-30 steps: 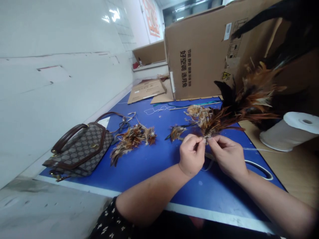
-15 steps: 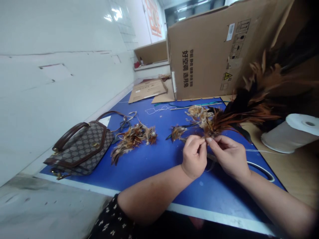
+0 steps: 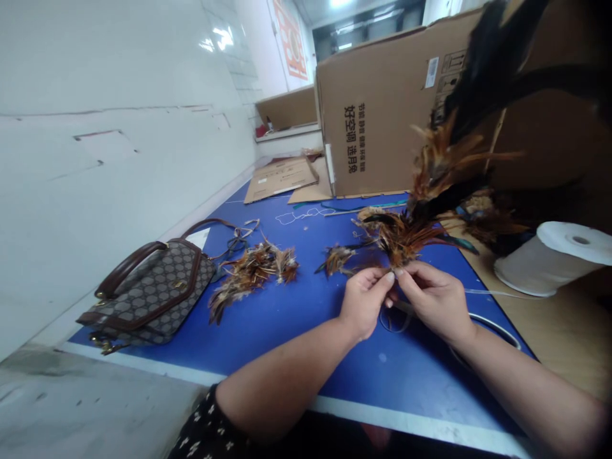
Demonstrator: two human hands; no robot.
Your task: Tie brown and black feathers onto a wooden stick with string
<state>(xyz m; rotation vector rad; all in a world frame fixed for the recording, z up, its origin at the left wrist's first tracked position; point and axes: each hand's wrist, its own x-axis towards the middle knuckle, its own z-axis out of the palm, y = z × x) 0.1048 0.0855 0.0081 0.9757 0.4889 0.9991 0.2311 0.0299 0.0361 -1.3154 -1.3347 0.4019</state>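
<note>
Both of my hands meet at the lower end of a bunch of brown and black feathers, over the right part of the blue tabletop. My left hand pinches the base of the bunch from the left. Against it, thumb near thumb, my right hand pinches the same base from the right. Long dark plumes rise from the bunch toward the upper right. The exact spot between my fingertips is too small to make out. A small feather tuft lies just left of the bunch, and a larger feather pile lies farther left.
A patterned handbag stands at the left near the wall. At the right is a white spool with a strand running toward my hands. A large cardboard box stands behind, with flat cardboard and white string farther back.
The feather bunch has swung from leaning right to standing more upright, its dark plumes now before the box. My left fingers have shifted their pinch at the base. The view has moved slightly.
</note>
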